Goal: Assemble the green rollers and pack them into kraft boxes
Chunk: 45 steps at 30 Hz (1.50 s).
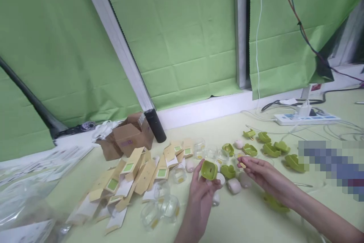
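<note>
My left hand (200,193) is closed round a small green plastic cup-like base (209,170), its hollow side with a dark slot turned up toward me. In the fingertips of my right hand (260,173) is a small yellowish piece (242,165), too small to name. Between and behind the hands lie pale rounded pieces (234,185) and more green plastic parts (228,171). Clear plastic cups (170,208) stand to the left of my left hand.
Opened small cardboard boxes (145,176) are heaped at the left. Behind them are a brown carton (132,137) and a black cylinder (155,125). A white power strip (307,119) with cables lies at the back right; more green parts (271,150) are scattered nearby. Plastic bags (22,205) lie far left.
</note>
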### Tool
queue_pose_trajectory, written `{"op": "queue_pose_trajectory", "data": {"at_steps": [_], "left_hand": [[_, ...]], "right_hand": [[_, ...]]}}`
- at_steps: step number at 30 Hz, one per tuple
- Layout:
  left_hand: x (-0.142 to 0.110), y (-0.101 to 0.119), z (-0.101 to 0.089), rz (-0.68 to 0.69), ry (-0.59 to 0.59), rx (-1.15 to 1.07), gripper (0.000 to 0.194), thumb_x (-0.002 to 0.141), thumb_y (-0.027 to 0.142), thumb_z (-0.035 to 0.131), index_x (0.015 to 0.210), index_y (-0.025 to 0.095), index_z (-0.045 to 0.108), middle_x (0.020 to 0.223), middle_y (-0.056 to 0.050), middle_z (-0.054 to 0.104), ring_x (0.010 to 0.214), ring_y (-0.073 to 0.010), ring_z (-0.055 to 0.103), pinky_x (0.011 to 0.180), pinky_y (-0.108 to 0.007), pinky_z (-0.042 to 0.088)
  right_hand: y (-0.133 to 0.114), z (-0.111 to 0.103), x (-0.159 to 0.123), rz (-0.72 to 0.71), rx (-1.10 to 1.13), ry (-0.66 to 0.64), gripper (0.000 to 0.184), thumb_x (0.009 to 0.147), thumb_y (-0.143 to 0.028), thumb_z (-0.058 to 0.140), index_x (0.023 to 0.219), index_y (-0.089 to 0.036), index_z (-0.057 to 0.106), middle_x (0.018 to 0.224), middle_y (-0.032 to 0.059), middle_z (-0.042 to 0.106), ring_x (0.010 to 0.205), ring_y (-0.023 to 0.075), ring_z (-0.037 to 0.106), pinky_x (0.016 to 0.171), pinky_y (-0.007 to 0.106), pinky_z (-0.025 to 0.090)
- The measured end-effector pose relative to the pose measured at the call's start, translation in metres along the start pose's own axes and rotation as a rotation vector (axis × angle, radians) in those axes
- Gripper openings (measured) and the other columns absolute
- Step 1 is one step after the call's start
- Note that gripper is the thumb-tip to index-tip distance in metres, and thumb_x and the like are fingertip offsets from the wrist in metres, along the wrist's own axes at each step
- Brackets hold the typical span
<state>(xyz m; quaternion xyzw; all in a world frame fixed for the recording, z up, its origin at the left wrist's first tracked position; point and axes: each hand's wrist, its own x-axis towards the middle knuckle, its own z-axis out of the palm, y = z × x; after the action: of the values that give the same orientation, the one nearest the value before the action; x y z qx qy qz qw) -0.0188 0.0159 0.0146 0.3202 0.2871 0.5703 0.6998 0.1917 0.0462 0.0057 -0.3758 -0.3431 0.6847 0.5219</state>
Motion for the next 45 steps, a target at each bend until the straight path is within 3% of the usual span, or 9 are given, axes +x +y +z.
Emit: {"op": "queue_pose_trajectory", "data": {"at_steps": [3, 7, 14, 18, 21, 25, 29, 34, 45], "left_hand": [[-0.002, -0.009, -0.007, -0.060, 0.017, -0.078, 0.053, 0.078, 0.031, 0.064, 0.127, 0.019, 0.046, 0.109, -0.010, 0.063, 0.093, -0.0201, 0.063, 0.092, -0.037, 0.042], [-0.006, -0.010, -0.007, -0.084, 0.025, -0.045, 0.063, 0.081, 0.028, 0.064, 0.136, 0.024, 0.034, 0.112, -0.009, 0.064, 0.097, -0.0220, 0.064, 0.096, -0.041, 0.040], [-0.008, -0.011, -0.004, -0.173, -0.055, 0.008, 0.035, 0.080, 0.024, 0.065, 0.113, 0.015, 0.060, 0.115, -0.012, 0.064, 0.108, -0.0237, 0.059, 0.094, -0.035, 0.042], [-0.006, -0.016, -0.007, -0.165, -0.043, 0.104, 0.037, 0.076, 0.029, 0.069, 0.111, 0.018, 0.063, 0.110, -0.012, 0.066, 0.089, -0.0206, 0.065, 0.073, -0.029, 0.048], [-0.004, -0.020, -0.006, -0.133, -0.028, 0.156, 0.045, 0.067, 0.027, 0.076, 0.109, 0.017, 0.064, 0.118, -0.012, 0.063, 0.102, -0.0237, 0.060, 0.086, -0.032, 0.045], [-0.003, -0.025, -0.003, -0.168, -0.018, 0.190, 0.046, 0.060, 0.026, 0.081, 0.103, 0.016, 0.067, 0.111, -0.012, 0.067, 0.105, -0.0274, 0.059, 0.096, -0.040, 0.042], [-0.003, -0.032, 0.002, -0.177, 0.023, 0.193, 0.042, 0.060, 0.030, 0.080, 0.096, 0.015, 0.067, 0.105, -0.012, 0.069, 0.104, -0.0277, 0.061, 0.095, -0.040, 0.044], [-0.004, -0.035, 0.010, -0.159, 0.098, 0.181, 0.047, 0.058, 0.029, 0.082, 0.101, 0.018, 0.067, 0.111, -0.011, 0.067, 0.106, -0.0270, 0.061, 0.091, -0.038, 0.048], [-0.009, -0.031, 0.009, -0.134, 0.032, 0.288, 0.039, 0.059, 0.033, 0.080, 0.094, 0.016, 0.073, 0.097, -0.009, 0.072, 0.093, -0.0236, 0.064, 0.088, -0.035, 0.048]], "right_hand": [[0.005, 0.000, -0.006, 0.045, 0.056, 0.010, 0.029, 0.071, -0.020, 0.077, 0.099, -0.022, 0.070, 0.101, 0.0015, 0.071, 0.092, 0.0117, 0.066, 0.082, 0.014, 0.053], [0.009, -0.007, -0.003, -0.004, 0.099, 0.084, 0.022, 0.070, -0.022, 0.076, 0.091, -0.024, 0.070, 0.085, -0.0011, 0.070, 0.081, 0.0121, 0.067, 0.074, 0.017, 0.056], [0.004, -0.010, -0.001, -0.032, 0.097, 0.048, 0.028, 0.077, -0.039, 0.068, 0.104, -0.031, 0.067, 0.086, -0.0003, 0.067, 0.077, 0.0152, 0.064, 0.069, 0.024, 0.055], [0.003, 0.003, -0.014, -0.137, -0.194, 0.027, 0.040, 0.077, -0.045, 0.067, 0.111, -0.024, 0.063, 0.087, 0.0031, 0.067, 0.072, 0.0160, 0.064, 0.072, 0.032, 0.054], [0.007, 0.012, -0.020, -0.303, -0.463, 0.006, 0.036, 0.075, -0.045, 0.069, 0.102, -0.021, 0.065, 0.071, 0.0012, 0.065, 0.064, 0.0160, 0.062, 0.064, 0.030, 0.052], [0.014, 0.019, -0.023, -0.523, -0.761, -0.036, 0.021, 0.082, -0.041, 0.062, 0.093, -0.024, 0.069, 0.087, 0.0044, 0.069, 0.080, 0.0190, 0.063, 0.072, 0.031, 0.051], [0.020, 0.021, -0.025, -0.581, -0.945, 0.017, 0.019, 0.084, -0.039, 0.059, 0.095, -0.027, 0.069, 0.079, 0.0012, 0.071, 0.065, 0.0167, 0.060, 0.062, 0.029, 0.049], [0.022, 0.022, -0.028, -0.656, -1.030, 0.109, 0.016, 0.084, -0.038, 0.059, 0.086, -0.025, 0.069, 0.075, 0.0000, 0.072, 0.055, 0.0146, 0.056, 0.061, 0.030, 0.046], [0.026, 0.026, -0.030, -0.806, -1.237, -0.058, 0.012, 0.088, -0.021, 0.056, 0.081, -0.023, 0.064, 0.074, -0.0035, 0.070, 0.054, 0.0102, 0.055, 0.059, 0.028, 0.033]]}}
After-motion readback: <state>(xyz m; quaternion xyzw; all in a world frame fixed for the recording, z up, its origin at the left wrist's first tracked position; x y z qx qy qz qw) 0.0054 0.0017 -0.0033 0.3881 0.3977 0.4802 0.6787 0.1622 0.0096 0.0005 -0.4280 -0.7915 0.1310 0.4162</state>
